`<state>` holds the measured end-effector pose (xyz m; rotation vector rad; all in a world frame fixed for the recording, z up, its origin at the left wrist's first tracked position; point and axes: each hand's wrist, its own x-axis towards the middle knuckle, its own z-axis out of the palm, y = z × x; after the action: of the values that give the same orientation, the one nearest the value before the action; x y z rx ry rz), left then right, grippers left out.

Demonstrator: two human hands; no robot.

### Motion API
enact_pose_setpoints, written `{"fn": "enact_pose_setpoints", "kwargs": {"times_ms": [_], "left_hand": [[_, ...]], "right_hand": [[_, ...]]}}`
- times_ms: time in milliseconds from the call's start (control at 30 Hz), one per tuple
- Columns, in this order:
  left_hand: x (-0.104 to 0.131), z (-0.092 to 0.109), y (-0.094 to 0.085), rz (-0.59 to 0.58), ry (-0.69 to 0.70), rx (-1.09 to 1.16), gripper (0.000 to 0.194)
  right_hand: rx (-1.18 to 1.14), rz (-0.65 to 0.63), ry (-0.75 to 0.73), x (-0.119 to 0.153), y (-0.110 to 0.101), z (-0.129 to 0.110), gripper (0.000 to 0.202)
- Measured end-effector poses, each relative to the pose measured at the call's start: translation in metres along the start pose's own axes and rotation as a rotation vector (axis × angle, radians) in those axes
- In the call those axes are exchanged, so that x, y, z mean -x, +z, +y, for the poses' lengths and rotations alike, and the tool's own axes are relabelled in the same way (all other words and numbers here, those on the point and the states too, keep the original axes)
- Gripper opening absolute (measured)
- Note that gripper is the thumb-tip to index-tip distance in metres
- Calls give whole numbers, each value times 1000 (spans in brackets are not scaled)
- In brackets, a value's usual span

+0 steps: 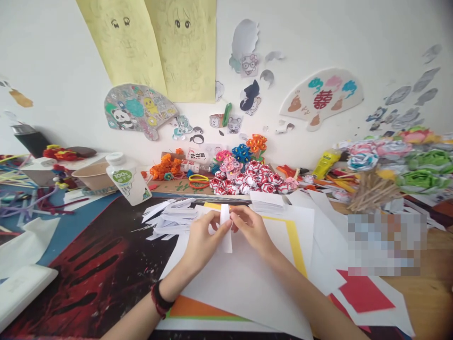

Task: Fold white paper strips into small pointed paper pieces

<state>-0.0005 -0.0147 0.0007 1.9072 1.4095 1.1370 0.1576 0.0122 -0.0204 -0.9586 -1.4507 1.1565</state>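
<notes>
Over the middle of the desk, my left hand (207, 233) pinches a narrow white paper strip (225, 216) between thumb and fingers. My right hand (252, 227) is closed at the strip's right edge, its thumb and fingertips pressed there. The strip stands roughly upright, its lower end showing below the left thumb. Under both hands lies a large white paper sheet (255, 288), on top of yellow, orange and green sheets. Left of my left hand is a loose heap of cut white strips (171, 217). Behind my right hand sits a stack of white paper pieces (267, 202).
A white bottle (128, 179) and a paper bowl (92, 174) stand back left. Red-and-white paper flowers (247, 179) crowd the back middle. At right are a yellow bottle (325, 163), brown sticks (373, 193) and red paper (366, 290). A white case (26, 293) lies front left.
</notes>
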Motion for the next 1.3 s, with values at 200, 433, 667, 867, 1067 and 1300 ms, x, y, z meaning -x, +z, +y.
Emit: {"fn": "enact_pose_setpoints", "kwargs": {"times_ms": [200,433,667,867,1067,1300], "left_hand": [[1,6,1,-85,-48,127,24],[1,9,-2,-117,-63,44,21],[-2,10,-17,-199,-7,-78,22],[0,9,-13,-30,-13,10,24],[5,12,-7,46,-76,116,24],[7,15,-7,72,-74,119,24]], "right_hand": [[-76,-34,57,2,1,-2,35],[11,-12,-13,6,-2,-12,21],[11,44,-17,8,-2,-14,18],[-81,4,40,8,-2,-20,19],[-199,60,140,10,-1,-22,30],[-191,63,118,11,-2,-24,24]]}}
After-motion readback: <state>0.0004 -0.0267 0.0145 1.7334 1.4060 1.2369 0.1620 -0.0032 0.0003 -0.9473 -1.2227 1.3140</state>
